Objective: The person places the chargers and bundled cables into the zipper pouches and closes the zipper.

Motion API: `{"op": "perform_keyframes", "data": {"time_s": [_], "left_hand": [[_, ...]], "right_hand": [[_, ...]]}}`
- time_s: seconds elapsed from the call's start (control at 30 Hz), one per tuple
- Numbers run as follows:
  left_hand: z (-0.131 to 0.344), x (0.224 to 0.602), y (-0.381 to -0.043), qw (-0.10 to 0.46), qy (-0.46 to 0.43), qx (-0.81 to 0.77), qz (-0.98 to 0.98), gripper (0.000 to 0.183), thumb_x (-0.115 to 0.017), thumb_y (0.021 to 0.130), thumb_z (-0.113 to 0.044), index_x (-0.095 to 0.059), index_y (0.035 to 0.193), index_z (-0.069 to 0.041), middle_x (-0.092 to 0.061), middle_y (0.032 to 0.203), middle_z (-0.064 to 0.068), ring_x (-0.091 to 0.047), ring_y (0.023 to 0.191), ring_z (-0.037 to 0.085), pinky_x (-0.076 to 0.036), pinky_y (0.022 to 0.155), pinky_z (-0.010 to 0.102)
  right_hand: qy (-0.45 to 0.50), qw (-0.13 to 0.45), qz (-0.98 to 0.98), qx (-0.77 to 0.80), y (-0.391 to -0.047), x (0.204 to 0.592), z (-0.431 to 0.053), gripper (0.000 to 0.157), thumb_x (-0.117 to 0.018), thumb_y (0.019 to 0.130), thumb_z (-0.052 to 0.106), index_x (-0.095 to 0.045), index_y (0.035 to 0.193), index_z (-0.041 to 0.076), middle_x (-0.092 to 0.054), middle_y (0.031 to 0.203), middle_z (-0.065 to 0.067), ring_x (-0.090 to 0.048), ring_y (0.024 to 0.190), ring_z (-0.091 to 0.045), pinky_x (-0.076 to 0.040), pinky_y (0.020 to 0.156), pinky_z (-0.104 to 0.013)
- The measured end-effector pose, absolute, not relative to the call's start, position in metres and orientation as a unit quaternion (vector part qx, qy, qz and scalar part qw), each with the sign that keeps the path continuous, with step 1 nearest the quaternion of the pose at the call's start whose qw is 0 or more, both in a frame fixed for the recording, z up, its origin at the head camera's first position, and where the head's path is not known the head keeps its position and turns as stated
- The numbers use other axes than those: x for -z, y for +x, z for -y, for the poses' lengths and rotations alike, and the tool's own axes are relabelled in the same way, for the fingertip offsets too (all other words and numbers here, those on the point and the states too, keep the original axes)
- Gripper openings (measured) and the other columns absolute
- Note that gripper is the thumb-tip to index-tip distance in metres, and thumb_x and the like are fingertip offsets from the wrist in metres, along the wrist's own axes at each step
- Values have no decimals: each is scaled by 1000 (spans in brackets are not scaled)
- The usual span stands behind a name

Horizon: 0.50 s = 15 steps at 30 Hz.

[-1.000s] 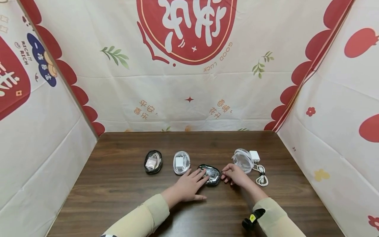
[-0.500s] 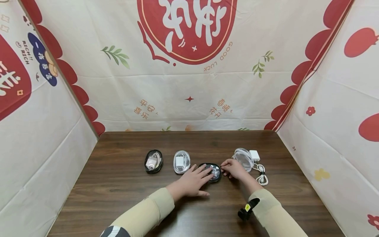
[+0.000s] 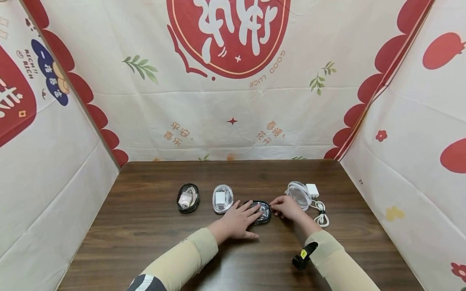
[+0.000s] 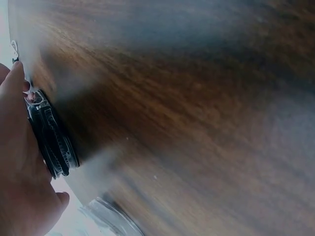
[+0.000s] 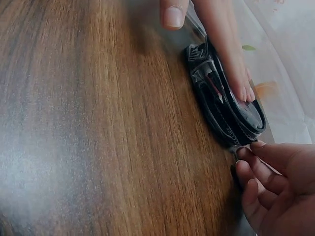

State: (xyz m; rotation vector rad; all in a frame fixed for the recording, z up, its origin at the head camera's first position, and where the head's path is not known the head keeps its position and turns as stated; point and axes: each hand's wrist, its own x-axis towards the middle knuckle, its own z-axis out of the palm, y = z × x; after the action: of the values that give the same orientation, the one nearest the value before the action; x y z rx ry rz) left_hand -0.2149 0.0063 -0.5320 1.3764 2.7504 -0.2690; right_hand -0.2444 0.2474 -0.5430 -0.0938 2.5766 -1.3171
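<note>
A clear oval zip pouch with black trim (image 3: 265, 214) lies on the brown table, with dark contents that are hard to make out. My left hand (image 3: 236, 221) rests on top of it, fingers spread and straight, covering its left part. At the pouch's right end my right hand (image 3: 289, 208) pinches the zipper pull between thumb and fingers. The zipped side of the black-trimmed pouch (image 5: 216, 105) faces the right wrist view, where the left fingers press its upper face. In the left wrist view the same pouch (image 4: 55, 142) shows beneath the left hand.
Further left lie a black-trimmed pouch (image 3: 188, 198) and a white-trimmed pouch (image 3: 223, 199), each holding a white charger. Behind the right hand are a clear white-trimmed pouch (image 3: 299, 195), a white charger plug (image 3: 312, 190) and a bundled white cable (image 3: 322, 214). Printed cloth walls surround the table.
Over the last second, both hands and the black-trimmed pouch have shifted slightly away from me. The left hand has slid a little right over the pouch. The last half second shows hardly any movement.
</note>
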Motion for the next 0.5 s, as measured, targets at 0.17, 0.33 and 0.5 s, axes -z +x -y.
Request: {"op": "perform_keyframes", "data": {"time_s": [0.17,0.33,0.5], "left_hand": [[-8,532,-215,29,441,88,-893,83,-34,89,-76,-22,156,-29,-13,162,-5,-15,147,23,-25,112,51],[-8,532,-215,39,434,90,-895,83,-33,89,-76,-20,157,-30,-11,163,-5,-14,147,23,-24,112,52],[-8,534,-215,49,426,84,-900,84,-33,88,-78,-18,157,-32,-10,163,-7,-11,148,21,-22,113,53]], "right_hand": [[-26,113,-882,457,-242,541,-248,10,-61,94,2,-70,92,-2,-67,75,-6,-63,61,-19,-48,49,-32],[-44,113,-872,474,-239,543,-253,9,-59,94,-1,-67,91,-4,-67,75,-7,-62,61,-18,-47,48,-30],[-80,115,-865,482,-234,544,-259,8,-60,92,-3,-66,88,-6,-67,75,-11,-62,61,-19,-46,47,-29]]}}
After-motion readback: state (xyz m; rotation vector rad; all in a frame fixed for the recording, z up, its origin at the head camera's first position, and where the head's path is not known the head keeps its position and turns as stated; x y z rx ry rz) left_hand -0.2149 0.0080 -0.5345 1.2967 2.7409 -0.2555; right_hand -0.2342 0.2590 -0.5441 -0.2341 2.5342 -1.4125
